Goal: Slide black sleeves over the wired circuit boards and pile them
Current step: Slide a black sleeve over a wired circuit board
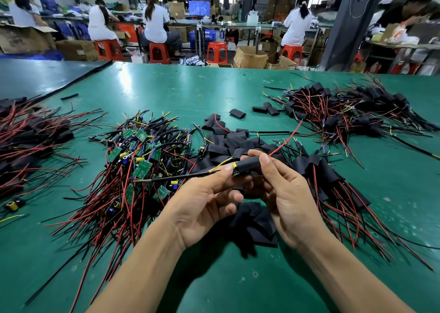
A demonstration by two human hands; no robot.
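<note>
Pinching black sleeve with right hand, gripping wired circuit board with left hand; likely risking sleeve snagging on components, leaving board end exposed.

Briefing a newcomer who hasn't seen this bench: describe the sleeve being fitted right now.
On the green table, look in front of the heap of loose sleeves, right of the pile of bare circuit boards. This sleeve is the only one off the table, right hand pinching it, left hand pinching the wired board whose yellow part shows at its left end.
</note>
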